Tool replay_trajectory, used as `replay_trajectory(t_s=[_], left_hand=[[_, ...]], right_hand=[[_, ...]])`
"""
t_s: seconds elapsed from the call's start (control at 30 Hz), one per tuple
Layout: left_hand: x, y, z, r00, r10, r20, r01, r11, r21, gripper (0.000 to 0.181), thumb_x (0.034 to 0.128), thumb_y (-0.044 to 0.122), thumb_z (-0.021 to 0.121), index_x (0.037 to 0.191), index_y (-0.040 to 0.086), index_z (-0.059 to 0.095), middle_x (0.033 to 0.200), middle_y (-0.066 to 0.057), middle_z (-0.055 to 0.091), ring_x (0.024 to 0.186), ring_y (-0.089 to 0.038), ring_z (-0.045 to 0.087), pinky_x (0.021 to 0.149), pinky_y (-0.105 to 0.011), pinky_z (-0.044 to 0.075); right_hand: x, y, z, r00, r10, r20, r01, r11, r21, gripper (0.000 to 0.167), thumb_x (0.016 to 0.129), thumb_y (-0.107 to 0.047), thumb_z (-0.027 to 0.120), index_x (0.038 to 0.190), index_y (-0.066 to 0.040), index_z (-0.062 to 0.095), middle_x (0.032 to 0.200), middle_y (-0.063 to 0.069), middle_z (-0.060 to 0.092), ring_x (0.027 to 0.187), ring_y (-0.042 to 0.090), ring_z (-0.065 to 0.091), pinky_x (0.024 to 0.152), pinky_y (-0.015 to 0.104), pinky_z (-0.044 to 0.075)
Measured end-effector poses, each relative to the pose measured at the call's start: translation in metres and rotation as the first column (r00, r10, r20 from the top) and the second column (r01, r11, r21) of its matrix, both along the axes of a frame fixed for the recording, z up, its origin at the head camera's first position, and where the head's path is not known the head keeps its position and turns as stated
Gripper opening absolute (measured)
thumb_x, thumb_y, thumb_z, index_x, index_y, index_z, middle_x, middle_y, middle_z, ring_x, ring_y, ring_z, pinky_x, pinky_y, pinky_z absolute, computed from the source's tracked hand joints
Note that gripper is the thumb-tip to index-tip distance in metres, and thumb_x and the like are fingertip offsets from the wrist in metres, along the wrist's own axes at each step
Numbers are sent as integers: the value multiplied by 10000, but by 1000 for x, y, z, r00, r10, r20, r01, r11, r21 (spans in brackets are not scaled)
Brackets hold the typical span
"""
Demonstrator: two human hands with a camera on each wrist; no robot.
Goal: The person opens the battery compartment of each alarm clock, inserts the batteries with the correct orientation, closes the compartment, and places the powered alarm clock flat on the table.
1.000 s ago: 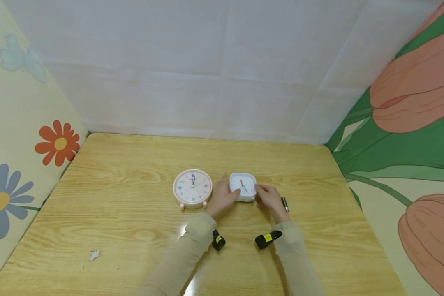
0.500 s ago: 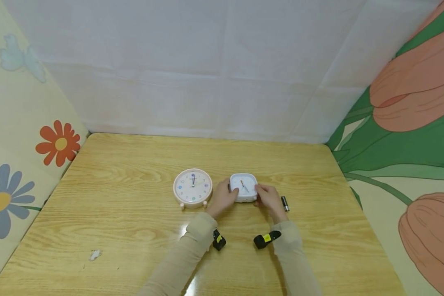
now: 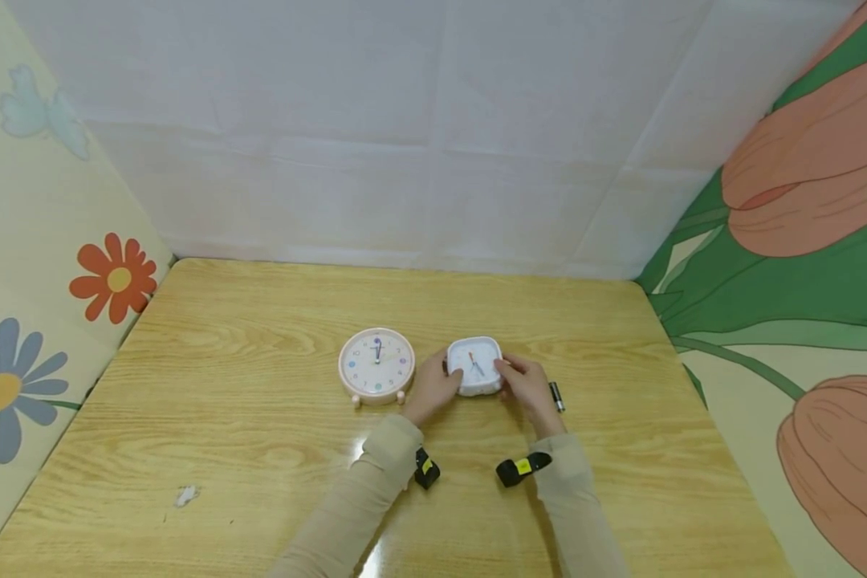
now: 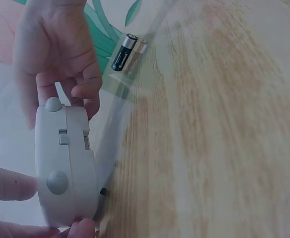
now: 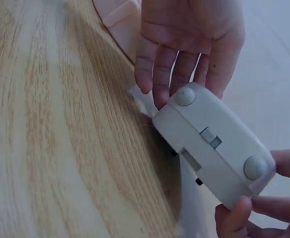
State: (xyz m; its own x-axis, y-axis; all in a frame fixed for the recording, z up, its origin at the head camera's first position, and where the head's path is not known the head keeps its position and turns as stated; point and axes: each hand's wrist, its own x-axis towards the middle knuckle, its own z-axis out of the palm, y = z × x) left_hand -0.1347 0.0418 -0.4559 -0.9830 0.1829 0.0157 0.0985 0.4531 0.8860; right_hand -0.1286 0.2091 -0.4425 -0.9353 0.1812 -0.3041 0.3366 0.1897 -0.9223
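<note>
Barely shifted since the earlier frame, the white clock (image 3: 475, 358) is held near the middle of the table (image 3: 260, 482). We see left hand (image 3: 433, 389) and right hand (image 3: 527, 391) grip its opposite sides, presumably for steadiness. Pink clock (image 3: 376, 368) lies left; battery (image 3: 556, 396), right, probably within reach.

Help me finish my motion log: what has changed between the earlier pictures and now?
Mainly the left hand shifted: its thumb edged left on the white clock and its raised fingertip drew lower. Neither that hand nor the right hand let go; the pink clock and battery stayed put.
</note>
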Motion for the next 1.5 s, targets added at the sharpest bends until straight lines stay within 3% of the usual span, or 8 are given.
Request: replay_trajectory(t_s=[0.37, 0.87, 1.17, 1.5], left_hand=[[1, -1, 0, 999, -14, -53, 15, 1000, 12, 272, 822, 47, 569, 1048, -101, 600, 916, -198, 638, 815, -243, 588, 750, -357, 492], [0, -1, -5, 1000, -18, -12, 19, 996, 83, 291, 849, 80, 572, 1103, -60, 582, 940, -167, 634, 807, -210, 583, 727, -320, 494], [-1, -2, -8, 1000, 14, 18, -16, 996, 92, 329, 858, 154, 582, 1113, -54, 569, 960, -157, 624, 849, -219, 575, 762, -335, 481], [2, -3, -6, 999, 17, 49, -22, 993, 113, 439, 865, 209, 577, 1166, -93, 477, 804, -142, 616, 638, -146, 518, 574, -252, 437]], right_hand=[[2, -3, 6, 999, 26, -40, -25, 1000, 17, 461, 884, -148, 582, 1292, 34, 469, 829, 38, 539, 579, 65, 478, 576, 262, 459], [4, -8, 14, 996, 71, -59, -69, 997, 39, 461, 887, -172, 590, 1300, -9, 466, 905, 81, 493, 603, 73, 475, 585, 271, 447], [2, -9, 13, 996, 37, -81, -40, 999, -27, 358, 959, -172, 454, 1284, -27, 488, 846, 49, 511, 595, 89, 458, 547, 236, 429], [2, -11, 13, 995, 25, -94, -31, 997, -68, 342, 940, -113, 483, 1267, -13, 497, 822, 21, 512, 581, 73, 453, 532, 216, 420]])
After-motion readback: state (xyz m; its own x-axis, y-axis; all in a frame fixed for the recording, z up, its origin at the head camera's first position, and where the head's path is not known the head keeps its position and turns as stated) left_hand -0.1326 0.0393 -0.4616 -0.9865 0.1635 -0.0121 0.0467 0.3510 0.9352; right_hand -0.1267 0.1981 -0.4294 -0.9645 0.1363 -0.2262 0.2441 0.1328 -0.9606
